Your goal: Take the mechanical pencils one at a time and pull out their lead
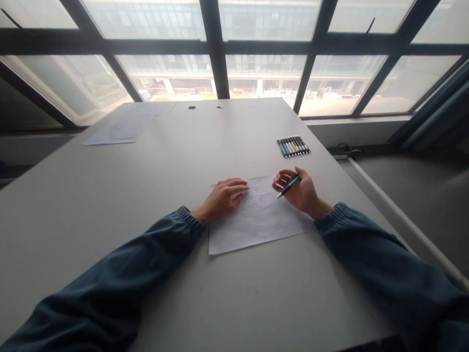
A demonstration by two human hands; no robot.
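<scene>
A sheet of white paper (252, 230) with faint dark marks lies on the table in front of me. My left hand (224, 198) rests flat on its left part, fingers stretched out and holding nothing. Over the sheet's right side, my right hand (302, 193) is turned palm inward with its fingers loosely curled. It holds a green and black pen (290, 185) slanting down to the left by the thumb. The silver tip is close to the paper; whether it touches I cannot tell.
Several pens (293, 146) of various colours lie side by side beyond my right hand. More paper sheets (119, 128) lie at the far left of the white table (176, 161). Its right edge runs close to my right arm. Large windows stand behind it.
</scene>
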